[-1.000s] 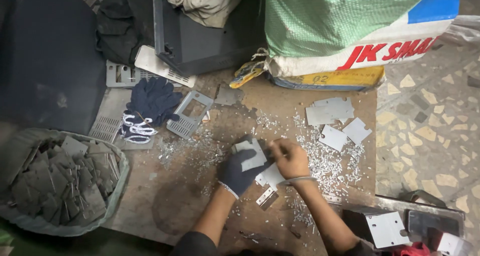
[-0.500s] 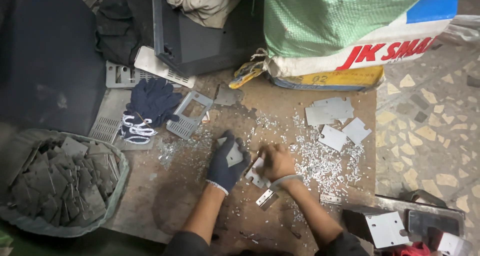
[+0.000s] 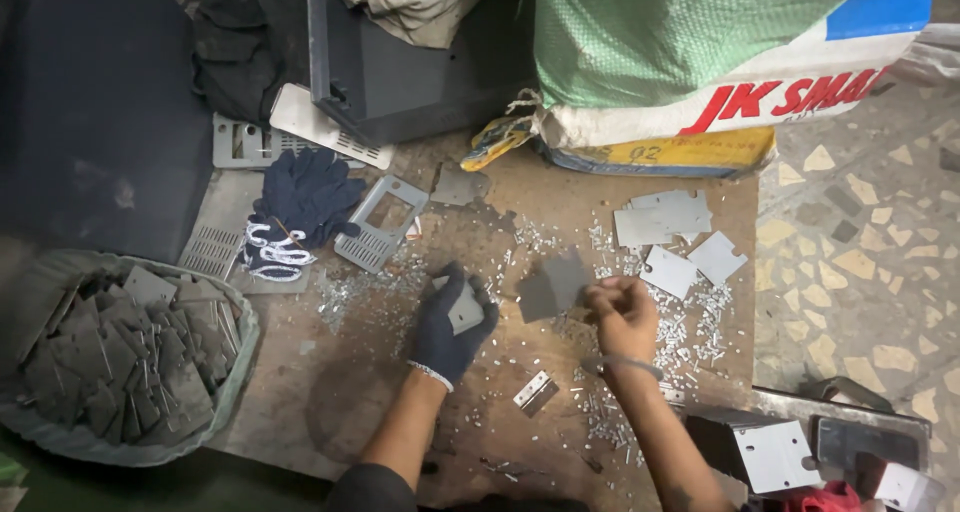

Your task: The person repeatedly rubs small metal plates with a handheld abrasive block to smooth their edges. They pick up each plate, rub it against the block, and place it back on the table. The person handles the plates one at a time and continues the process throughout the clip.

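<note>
Bare board (image 3: pixel 350 392) lies open at lower centre of the frame; a bowl of plates (image 3: pixel 130 357) blocks the lower left, spare gloves (image 3: pixel 300 207) the upper left, a sack (image 3: pixel 700 62) the top, scattered screws (image 3: pixel 690 332) the right

left hand (image 3: pixel 452 324): dark knit glove, white cuff | right hand (image 3: pixel 622 317): bare, thin wrist band | forearms bare

A basket (image 3: pixel 235 392) of metal plates (image 3: pixel 120 357) is sitting at the left of the desk (image 3: pixel 330 402). Spare gloves (image 3: pixel 300 207) are lying behind it, beside a vented frame (image 3: pixel 380 222). Loose plates (image 3: pixel 670 237) are lying at the right, behind the scattered rivets (image 3: pixel 680 332). A sack (image 3: pixel 700 62) is standing at the far edge. A small hinge (image 3: pixel 535 390) is lying between the two forearms.
</note>
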